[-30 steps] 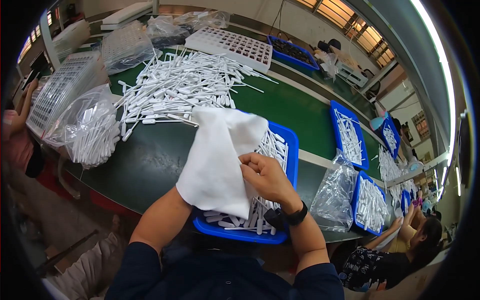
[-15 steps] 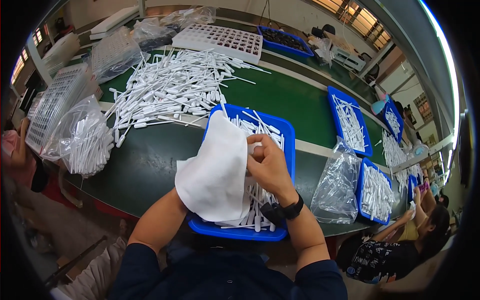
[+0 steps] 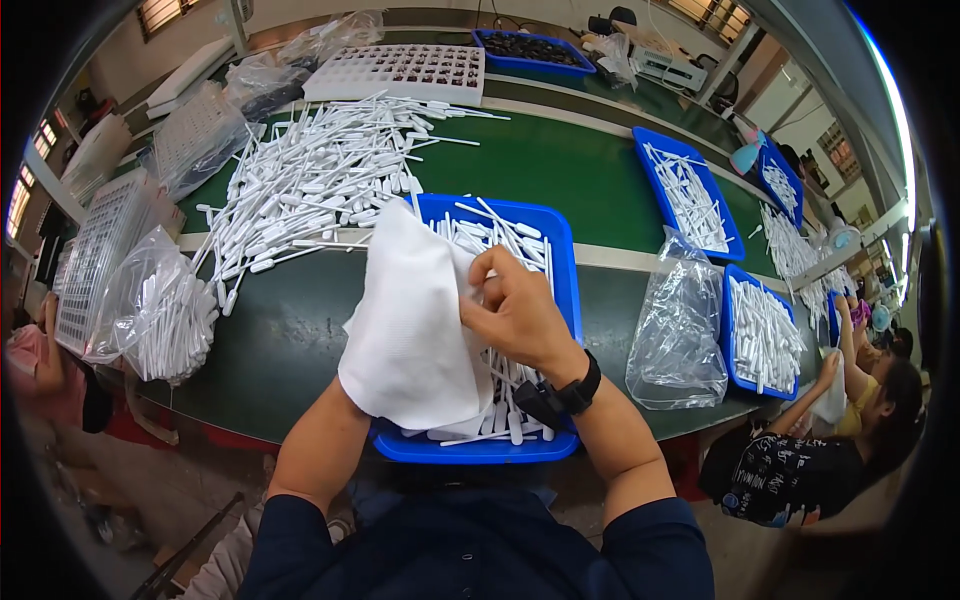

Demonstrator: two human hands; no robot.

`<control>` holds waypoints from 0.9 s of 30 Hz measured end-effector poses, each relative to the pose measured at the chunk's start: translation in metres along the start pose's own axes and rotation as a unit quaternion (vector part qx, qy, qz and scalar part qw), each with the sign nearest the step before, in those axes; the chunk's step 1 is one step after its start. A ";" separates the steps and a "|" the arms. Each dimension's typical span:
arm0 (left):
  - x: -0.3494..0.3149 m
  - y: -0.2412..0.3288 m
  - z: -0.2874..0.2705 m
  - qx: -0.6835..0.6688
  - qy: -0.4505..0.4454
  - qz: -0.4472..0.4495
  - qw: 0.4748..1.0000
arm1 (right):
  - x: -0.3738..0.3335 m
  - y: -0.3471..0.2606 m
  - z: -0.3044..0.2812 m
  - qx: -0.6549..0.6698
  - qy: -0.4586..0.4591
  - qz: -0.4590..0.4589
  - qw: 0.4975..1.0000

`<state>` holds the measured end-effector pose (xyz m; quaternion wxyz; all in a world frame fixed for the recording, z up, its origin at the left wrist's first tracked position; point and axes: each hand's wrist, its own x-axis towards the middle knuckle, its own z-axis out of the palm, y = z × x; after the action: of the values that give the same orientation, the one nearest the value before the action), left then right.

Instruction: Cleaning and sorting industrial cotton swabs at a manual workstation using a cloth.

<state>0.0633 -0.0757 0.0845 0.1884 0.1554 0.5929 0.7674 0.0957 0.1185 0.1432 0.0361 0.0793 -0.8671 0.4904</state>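
Observation:
A white textured cloth point(image 3: 410, 330) hangs over my left hand and hides it; only the forearm shows below. My right hand point(image 3: 522, 312) is at the cloth's right edge, fingers curled and thumb tip against the fabric. Whether anything small lies inside that grip is hidden. Both are above a blue plastic tray point(image 3: 565, 262) heaped with thin white plastic sticks point(image 3: 510, 235), each having a wider, bulb-like end. A dark watch or band point(image 3: 578, 388) is on my right wrist.
A large loose pile of white sticks point(image 3: 310, 190) lies beyond the tray, left. A plastic bag of sticks point(image 3: 170, 320) stands nearer. A white foam rack point(image 3: 400, 72) is behind. To the right are a clear bag point(image 3: 680, 330), filled blue trays point(image 3: 732, 335) and a co-worker point(image 3: 800, 470).
The view has shifted slightly. The cloth now hangs narrower and more upright, and my right hand has moved a little at its edge, fingers still curled.

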 end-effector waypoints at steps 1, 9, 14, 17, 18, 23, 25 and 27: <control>0.000 0.014 0.004 0.151 -0.005 0.113 0.982 | -0.001 0.000 -0.003 -0.013 0.002 0.013 1.000; 0.003 0.102 0.070 0.648 -0.215 0.241 0.690 | 0.009 0.026 0.006 0.297 0.143 0.012 0.944; 0.006 0.056 0.043 0.573 -0.222 0.290 0.734 | 0.014 0.021 0.004 0.357 0.166 0.030 0.919; 0.007 0.084 0.053 0.540 -0.226 0.336 0.738 | 0.010 0.028 -0.002 0.329 0.136 0.043 0.933; 0.004 0.105 0.053 0.493 -0.215 0.375 0.755 | 0.010 0.028 0.001 0.331 0.135 0.043 0.933; 0.006 0.071 0.066 0.147 -0.055 0.053 0.986 | 0.009 0.022 0.009 0.340 0.141 -0.006 0.930; 0.012 0.051 0.049 0.248 -0.112 0.119 0.955 | 0.009 0.021 0.007 0.339 0.167 0.001 0.926; 0.012 0.041 0.032 0.436 -0.221 0.238 0.839 | 0.010 0.024 0.004 0.352 0.172 0.009 0.920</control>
<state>0.0630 -0.0524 0.1321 0.0385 0.5235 0.7536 0.3958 0.0820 0.1265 0.1223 0.1500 -0.0062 -0.6196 0.7705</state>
